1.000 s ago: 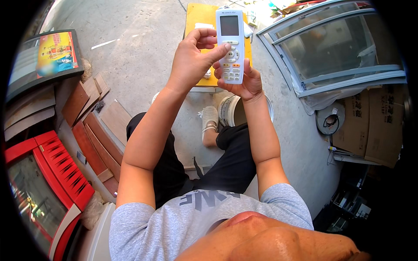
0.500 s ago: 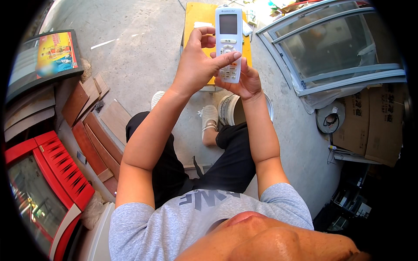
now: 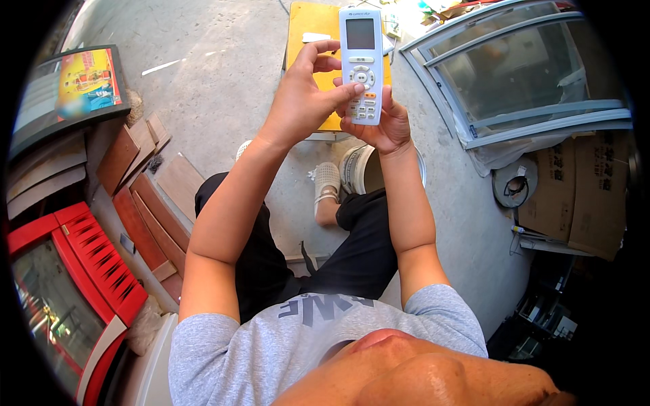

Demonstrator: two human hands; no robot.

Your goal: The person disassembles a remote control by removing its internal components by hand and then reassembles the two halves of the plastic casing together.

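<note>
Gripping white remote [image 3: 361, 68] by lower end in right hand [image 3: 388, 127], above yellow desk [image 3: 308, 20], lengthwise away from torso [image 3: 311, 345]. Touching buttons [image 3: 362, 77] across left edge with thumb [image 3: 349, 92] of half-open left hand [image 3: 306, 93], fingers [image 3: 321, 47] loosely curled alongside. Showing screen [image 3: 360, 34] end uncovered, with glazed frame [image 3: 501, 74] well apart to the right.

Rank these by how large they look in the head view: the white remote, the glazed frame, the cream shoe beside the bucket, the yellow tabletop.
1. Glazed frame
2. Yellow tabletop, partly hidden
3. White remote, enlarged by nearness to the camera
4. Cream shoe
</note>
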